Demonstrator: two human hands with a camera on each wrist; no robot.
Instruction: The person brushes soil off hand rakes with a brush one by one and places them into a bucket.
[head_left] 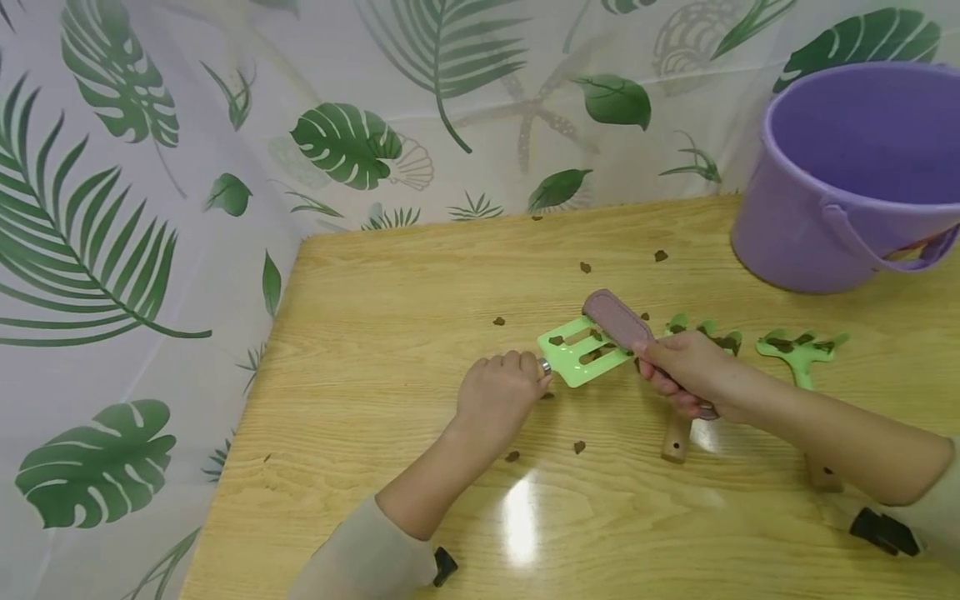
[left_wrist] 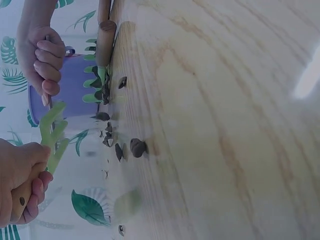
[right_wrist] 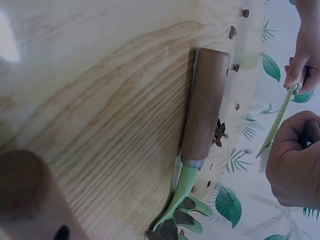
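Note:
My left hand [head_left: 498, 396] grips the wooden handle of a green slotted garden spade [head_left: 573, 367], its blade raised over the table and dotted with brown bits. Between thumb and fingers my right hand [head_left: 697, 371] holds a mauve flat tool [head_left: 618, 321] with a stitched-looking edge. The mauve tool overlaps the far right corner of the spade blade in the head view; its exact kind I cannot tell. Below the right hand lies a green hand rake with a wooden handle [right_wrist: 205, 110], brown bits on its tines. Much of the spade's handle is hidden inside the left fist.
A second green rake [head_left: 801, 358] lies further right, partly under the right forearm. At the back right stands a purple bucket [head_left: 810, 208] with its handle hanging down. Brown crumbs [head_left: 579, 447] are scattered over the wooden table [head_left: 360, 400]. Leaf-patterned sheets [head_left: 345, 146] border its back and left.

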